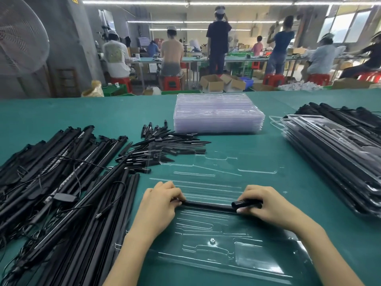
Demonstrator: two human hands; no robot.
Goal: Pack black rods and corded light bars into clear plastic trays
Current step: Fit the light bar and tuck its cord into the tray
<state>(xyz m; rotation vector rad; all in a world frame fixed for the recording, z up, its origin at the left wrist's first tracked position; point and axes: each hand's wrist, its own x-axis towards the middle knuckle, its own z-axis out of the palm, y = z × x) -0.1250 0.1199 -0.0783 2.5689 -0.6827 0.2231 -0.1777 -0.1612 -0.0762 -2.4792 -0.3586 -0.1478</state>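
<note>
The left hand [159,205] curls its fingers around one end of a long black rod [208,204] lying across an open clear plastic moulded tray [216,240] on the green table [103,112]. The right hand [268,205] grips the rod's other end, its fingers curled over a second, thicker black tube [246,203] beside it.

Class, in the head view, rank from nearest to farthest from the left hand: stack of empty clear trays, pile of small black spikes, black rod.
1. Black rod, gripped by the left hand.
2. Pile of small black spikes, beyond it.
3. Stack of empty clear trays, far centre.
</note>
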